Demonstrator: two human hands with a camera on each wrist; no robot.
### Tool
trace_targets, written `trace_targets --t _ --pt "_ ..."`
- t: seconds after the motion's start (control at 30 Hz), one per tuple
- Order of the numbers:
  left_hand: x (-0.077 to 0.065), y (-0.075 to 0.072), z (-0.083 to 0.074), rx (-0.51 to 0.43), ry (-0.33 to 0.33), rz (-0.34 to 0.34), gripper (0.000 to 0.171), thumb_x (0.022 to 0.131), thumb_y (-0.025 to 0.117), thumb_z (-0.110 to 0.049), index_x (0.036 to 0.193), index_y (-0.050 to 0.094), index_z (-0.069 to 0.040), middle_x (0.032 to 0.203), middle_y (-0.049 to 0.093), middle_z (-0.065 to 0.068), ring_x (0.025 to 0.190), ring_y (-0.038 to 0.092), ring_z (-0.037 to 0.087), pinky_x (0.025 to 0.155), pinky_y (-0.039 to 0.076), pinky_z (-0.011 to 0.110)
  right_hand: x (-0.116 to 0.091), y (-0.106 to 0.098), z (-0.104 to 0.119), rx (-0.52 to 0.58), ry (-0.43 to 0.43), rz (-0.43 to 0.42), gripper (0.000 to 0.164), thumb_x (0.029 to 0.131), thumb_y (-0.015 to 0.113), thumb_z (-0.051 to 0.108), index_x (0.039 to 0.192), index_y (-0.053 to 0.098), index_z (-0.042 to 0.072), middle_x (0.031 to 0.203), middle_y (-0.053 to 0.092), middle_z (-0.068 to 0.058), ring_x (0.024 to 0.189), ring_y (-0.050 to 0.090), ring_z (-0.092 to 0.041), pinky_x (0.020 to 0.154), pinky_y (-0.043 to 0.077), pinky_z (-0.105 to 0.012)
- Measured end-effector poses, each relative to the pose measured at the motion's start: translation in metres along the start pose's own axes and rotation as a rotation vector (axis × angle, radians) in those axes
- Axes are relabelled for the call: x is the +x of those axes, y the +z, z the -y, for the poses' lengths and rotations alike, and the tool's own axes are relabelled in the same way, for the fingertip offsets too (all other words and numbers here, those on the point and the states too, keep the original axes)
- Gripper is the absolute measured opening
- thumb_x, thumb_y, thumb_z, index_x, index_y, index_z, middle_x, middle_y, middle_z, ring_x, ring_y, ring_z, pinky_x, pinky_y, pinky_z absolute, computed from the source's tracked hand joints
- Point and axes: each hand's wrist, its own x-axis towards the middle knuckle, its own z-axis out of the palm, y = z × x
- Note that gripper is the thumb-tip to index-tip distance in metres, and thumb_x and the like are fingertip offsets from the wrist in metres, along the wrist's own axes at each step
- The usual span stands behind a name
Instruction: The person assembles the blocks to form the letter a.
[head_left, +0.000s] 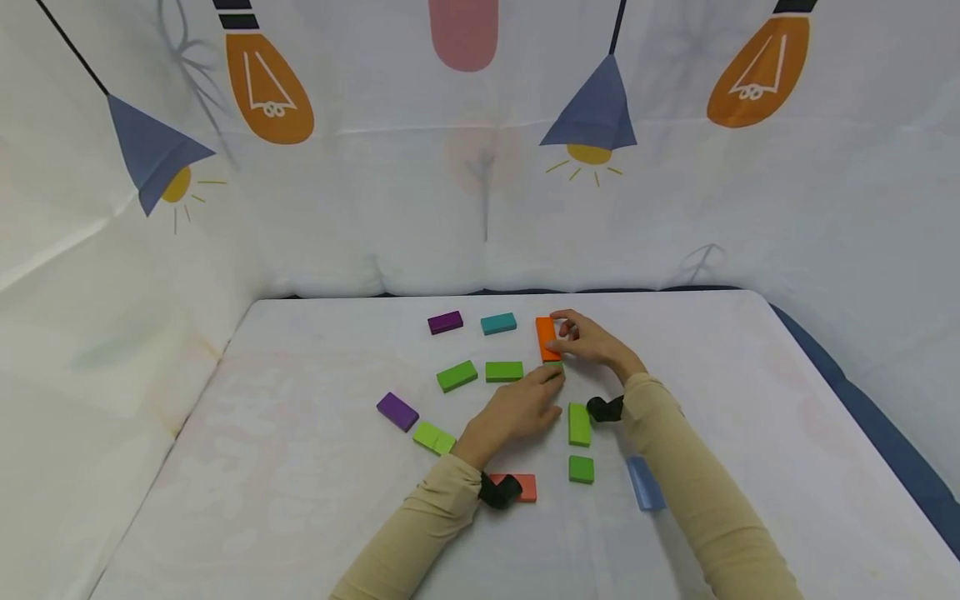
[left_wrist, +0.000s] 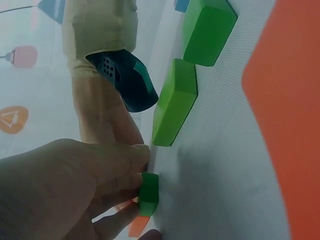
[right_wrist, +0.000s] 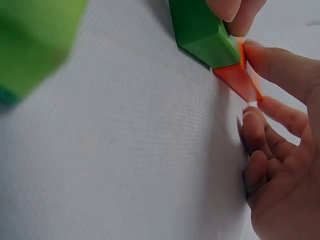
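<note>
An orange block (head_left: 547,339) lies toward the back of the table, end to end with a green block (left_wrist: 148,195). My right hand (head_left: 588,340) pinches the orange block, thumb on its near part and index finger at the far end; the other fingers curl loosely beside it. Extended fingers of my left hand (head_left: 522,406) rest on the green block, mostly covering it in the head view. The left thumb sticks out to the right, apart from that block. Nearest to the left fingers is another green block (head_left: 504,372).
A light green block (head_left: 579,424) and a green block (head_left: 581,469) lie right of the left hand. A coral block (head_left: 527,487) sits under the left wrist, a blue block (head_left: 646,483) by the right forearm. Purple (head_left: 446,322) and teal (head_left: 498,323) blocks lie at the back.
</note>
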Motion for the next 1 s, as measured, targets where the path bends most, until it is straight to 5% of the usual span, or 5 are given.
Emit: trace_targets --t 1.0 --pt "0.0031 -0.0011 0.0091 -0.049 0.038 -0.031 0.048 0.095 0.055 -0.028 0.14 0.046 -0.014 0.148 0.042 0.0 0.134 0.043 0.014 0.109 0.037 0.03 -0.0022 0.0 -0.0012 0.019 -0.022 0.006 0.063 0.089 0.066 0.024 0.14 0.037 0.004 0.108 0.047 -0.015 0.092 0.043 -0.023 0.077 0.036 -0.03"
